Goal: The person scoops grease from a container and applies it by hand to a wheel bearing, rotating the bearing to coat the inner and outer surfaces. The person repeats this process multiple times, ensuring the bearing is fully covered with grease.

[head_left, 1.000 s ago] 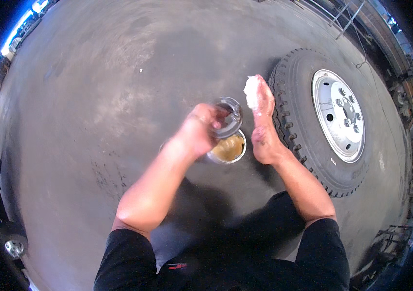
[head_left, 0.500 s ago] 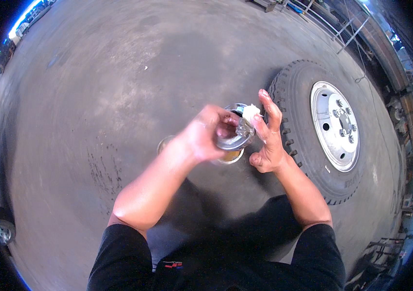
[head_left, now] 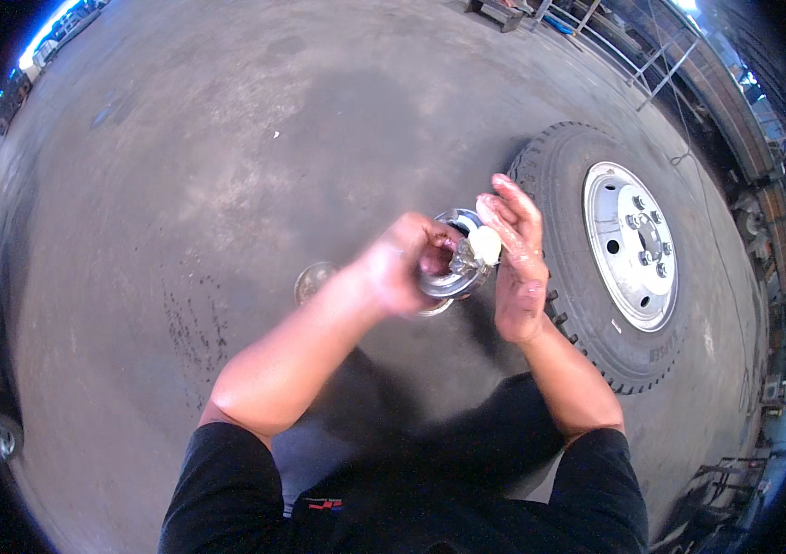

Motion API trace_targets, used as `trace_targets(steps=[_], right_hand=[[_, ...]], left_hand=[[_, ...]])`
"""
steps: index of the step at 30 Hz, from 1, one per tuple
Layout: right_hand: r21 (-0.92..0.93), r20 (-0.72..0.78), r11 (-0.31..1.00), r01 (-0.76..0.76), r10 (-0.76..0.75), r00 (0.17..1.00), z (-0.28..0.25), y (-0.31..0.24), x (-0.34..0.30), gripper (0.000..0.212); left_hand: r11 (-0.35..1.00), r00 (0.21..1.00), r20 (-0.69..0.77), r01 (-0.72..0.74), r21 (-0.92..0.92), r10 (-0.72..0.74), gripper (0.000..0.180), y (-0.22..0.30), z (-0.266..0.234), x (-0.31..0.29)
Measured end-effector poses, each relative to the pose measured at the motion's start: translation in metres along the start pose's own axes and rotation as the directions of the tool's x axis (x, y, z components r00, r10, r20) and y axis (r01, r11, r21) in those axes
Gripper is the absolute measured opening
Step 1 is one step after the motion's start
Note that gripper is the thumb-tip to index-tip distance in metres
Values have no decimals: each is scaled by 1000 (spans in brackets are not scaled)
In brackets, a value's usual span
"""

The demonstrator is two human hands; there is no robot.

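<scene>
My left hand (head_left: 393, 266) is wrapped round a shiny metal ring that looks like a roller bearing (head_left: 451, 284), its fingers through the middle. A lump of pale grease (head_left: 485, 246) sits at the ring's right side, against my right palm. My right hand (head_left: 522, 263) is upright beside it, fingers stretched out, with wet, greasy smears on the skin. Below the ring, the rim of a round container (head_left: 434, 309) shows, mostly hidden by my left hand and the ring. Another round metallic piece (head_left: 313, 281) lies on the floor, partly behind my left forearm.
A large truck tyre on a white steel rim (head_left: 600, 208) lies to the right, close to my right hand. Metal framing (head_left: 660, 69) stands at the far right. At the left edge, part of a vehicle with a wheel (head_left: 5, 436) shows. The concrete floor (head_left: 227, 138) is stained.
My right hand has turned and straightened its fingers, its palm now close against the grease lump. The ring has shifted slightly right and tilted, covering more of the container below.
</scene>
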State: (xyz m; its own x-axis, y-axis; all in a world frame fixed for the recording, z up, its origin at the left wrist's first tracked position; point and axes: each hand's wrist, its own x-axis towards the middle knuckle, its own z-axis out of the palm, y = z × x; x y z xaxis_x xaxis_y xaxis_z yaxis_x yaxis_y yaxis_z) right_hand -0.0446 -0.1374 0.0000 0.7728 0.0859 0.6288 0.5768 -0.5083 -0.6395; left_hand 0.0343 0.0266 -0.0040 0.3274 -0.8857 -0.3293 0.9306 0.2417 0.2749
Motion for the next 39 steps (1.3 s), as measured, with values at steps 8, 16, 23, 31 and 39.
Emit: trace_targets(steps=[8,16,23,31,39], right_hand=[[-344,98,893,289,-272,957,-18,14,-1,76],[633,-275,709,-312,582,765,33,-1,9,84],[636,-343,681,-364,671,657,37,5,32,77],[727,71,376,-575,791,607,15,22,32,78],[902,79,326,-283,519,851,13,8,37,104]], left_hand=[[998,982,-181,-61,-6,59,11,-5,20,-6],[735,632,-377,-586,341,678,7,-40,21,20],[402,419,-112,-710,579,901,16,-57,26,29],[471,592,-55,-577,667,804,14,-50,23,18],[853,786,-348,-512,95,511,6,-34,21,22]])
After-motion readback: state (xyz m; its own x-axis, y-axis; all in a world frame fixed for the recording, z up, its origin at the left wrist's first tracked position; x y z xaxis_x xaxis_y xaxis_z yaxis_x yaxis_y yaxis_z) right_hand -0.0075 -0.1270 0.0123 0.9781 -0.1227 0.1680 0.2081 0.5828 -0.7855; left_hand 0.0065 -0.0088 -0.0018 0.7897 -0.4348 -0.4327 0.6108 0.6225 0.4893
